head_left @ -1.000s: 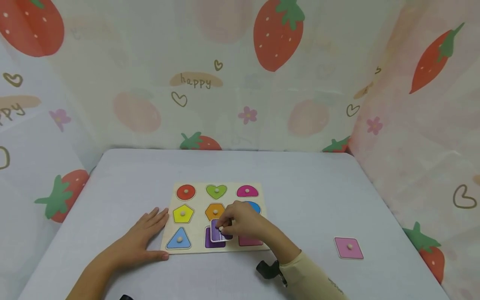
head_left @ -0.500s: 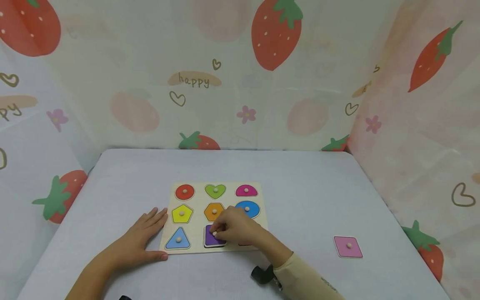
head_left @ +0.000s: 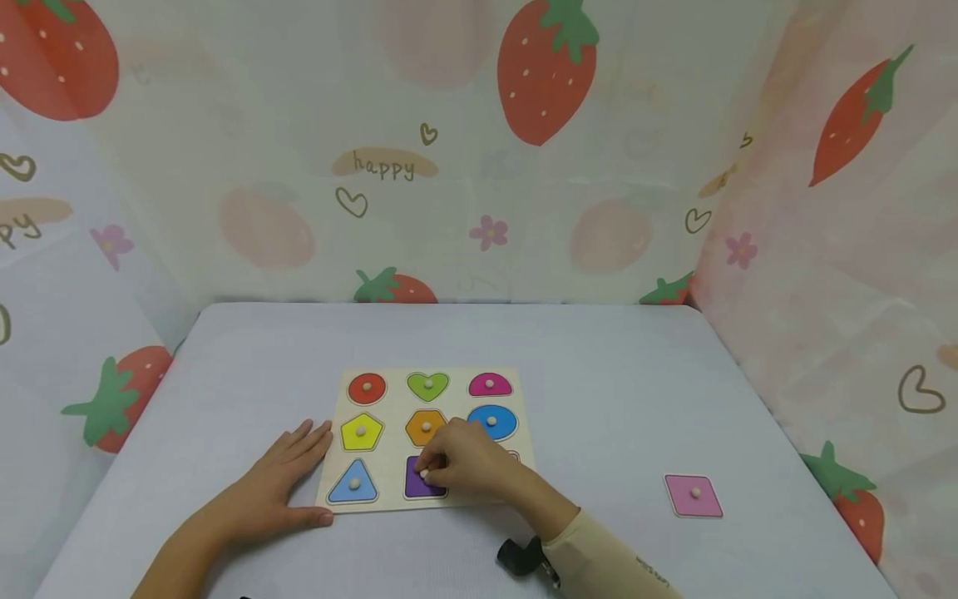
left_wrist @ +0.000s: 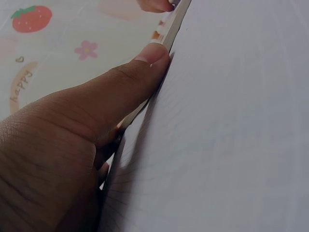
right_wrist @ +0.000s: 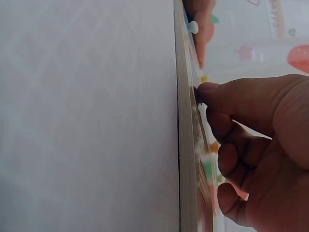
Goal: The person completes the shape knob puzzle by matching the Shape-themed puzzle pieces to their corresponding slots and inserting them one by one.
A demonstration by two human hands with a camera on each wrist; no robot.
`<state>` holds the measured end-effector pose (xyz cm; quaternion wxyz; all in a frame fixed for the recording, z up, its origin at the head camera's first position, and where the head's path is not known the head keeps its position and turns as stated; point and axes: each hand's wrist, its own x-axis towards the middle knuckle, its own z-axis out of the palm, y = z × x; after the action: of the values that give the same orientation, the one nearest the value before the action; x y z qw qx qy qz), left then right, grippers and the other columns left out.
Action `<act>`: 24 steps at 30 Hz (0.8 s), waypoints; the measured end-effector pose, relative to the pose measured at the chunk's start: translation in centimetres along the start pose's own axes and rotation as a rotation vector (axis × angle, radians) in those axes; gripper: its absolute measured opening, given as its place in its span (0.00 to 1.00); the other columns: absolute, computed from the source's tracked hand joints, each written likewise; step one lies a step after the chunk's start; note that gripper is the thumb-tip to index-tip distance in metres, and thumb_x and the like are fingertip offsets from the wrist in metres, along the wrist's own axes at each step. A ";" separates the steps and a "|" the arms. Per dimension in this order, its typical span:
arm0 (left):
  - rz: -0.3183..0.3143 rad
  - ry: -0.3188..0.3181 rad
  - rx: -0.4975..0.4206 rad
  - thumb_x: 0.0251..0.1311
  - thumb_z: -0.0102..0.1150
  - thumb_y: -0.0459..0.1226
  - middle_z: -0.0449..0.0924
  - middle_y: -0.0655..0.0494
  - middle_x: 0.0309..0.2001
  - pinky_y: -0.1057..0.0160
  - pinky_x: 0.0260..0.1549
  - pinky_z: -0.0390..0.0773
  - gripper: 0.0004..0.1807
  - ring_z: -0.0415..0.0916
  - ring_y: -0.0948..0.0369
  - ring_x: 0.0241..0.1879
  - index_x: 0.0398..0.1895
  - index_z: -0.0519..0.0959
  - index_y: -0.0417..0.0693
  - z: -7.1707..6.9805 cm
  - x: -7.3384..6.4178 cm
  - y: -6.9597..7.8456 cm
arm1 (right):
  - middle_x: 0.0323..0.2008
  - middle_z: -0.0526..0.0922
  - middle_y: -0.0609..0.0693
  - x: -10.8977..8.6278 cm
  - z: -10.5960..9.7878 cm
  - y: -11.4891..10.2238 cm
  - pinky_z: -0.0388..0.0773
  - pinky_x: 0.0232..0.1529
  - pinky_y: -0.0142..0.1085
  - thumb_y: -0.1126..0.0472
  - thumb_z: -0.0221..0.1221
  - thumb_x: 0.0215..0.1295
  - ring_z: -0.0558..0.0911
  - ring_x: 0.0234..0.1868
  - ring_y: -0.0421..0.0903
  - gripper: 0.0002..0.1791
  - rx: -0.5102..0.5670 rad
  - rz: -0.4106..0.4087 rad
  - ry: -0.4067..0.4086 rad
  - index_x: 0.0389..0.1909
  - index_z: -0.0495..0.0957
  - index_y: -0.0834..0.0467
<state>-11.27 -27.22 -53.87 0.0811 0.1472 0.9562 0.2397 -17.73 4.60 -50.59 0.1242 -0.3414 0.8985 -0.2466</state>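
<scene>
A wooden peg puzzle board [head_left: 397,399] lies flat on the table, bearing several coloured shapes with small knobs. My right hand [head_left: 473,459] pinches the knob of the purple square piece [head_left: 414,487], which sits at its slot in the front row's middle. In the right wrist view, thumb and index finger of the right hand [right_wrist: 260,140] meet at the board's surface. My left hand [head_left: 271,484] lies flat with fingers spread, fingertips and thumb at the board's left edge. Its thumb touches that edge in the left wrist view. The board's front right corner is mostly hidden behind my right hand.
A loose pink parallelogram piece [head_left: 679,497] with a knob lies on the white table [head_left: 599,374], right of the board. Strawberry-printed curtains [head_left: 479,183] stand behind and at both sides of the table. A black wrist device [head_left: 520,556] sits under my right wrist.
My right hand has lowered the purple square from a tilt above the board down into its slot, moving slightly left. My left hand has stayed at the board's edge.
</scene>
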 end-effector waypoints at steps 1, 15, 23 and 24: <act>0.001 0.002 0.001 0.41 0.66 0.75 0.49 0.58 0.83 0.42 0.80 0.41 0.66 0.37 0.47 0.83 0.82 0.55 0.56 0.0 0.0 0.0 | 0.24 0.78 0.29 0.0 0.0 0.0 0.73 0.38 0.27 0.56 0.72 0.63 0.73 0.37 0.32 0.03 -0.001 0.003 0.001 0.37 0.91 0.44; 0.004 0.003 -0.007 0.42 0.65 0.75 0.49 0.59 0.83 0.44 0.80 0.39 0.66 0.37 0.47 0.83 0.82 0.55 0.56 0.2 -0.3 -0.1 | 0.25 0.78 0.28 0.0 0.2 -0.1 0.70 0.39 0.29 0.53 0.72 0.62 0.71 0.39 0.33 0.03 -0.048 0.007 0.000 0.37 0.91 0.42; 0.026 0.022 -0.001 0.43 0.65 0.75 0.49 0.59 0.83 0.58 0.80 0.31 0.65 0.37 0.48 0.83 0.82 0.55 0.57 0.4 -0.1 -0.4 | 0.26 0.79 0.27 0.1 0.0 0.1 0.70 0.41 0.29 0.53 0.72 0.63 0.71 0.41 0.33 0.03 -0.047 0.016 0.000 0.37 0.91 0.41; 0.024 0.022 -0.002 0.43 0.65 0.75 0.49 0.59 0.83 0.62 0.79 0.28 0.65 0.37 0.48 0.83 0.82 0.54 0.57 0.5 -0.1 -0.5 | 0.27 0.79 0.27 0.1 0.0 0.1 0.71 0.41 0.29 0.53 0.72 0.63 0.71 0.41 0.33 0.03 -0.043 0.019 -0.002 0.37 0.90 0.41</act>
<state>-11.21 -27.45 -54.51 0.0678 0.1561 0.9549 0.2434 -17.88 4.63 -50.62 0.1203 -0.3357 0.9066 -0.2258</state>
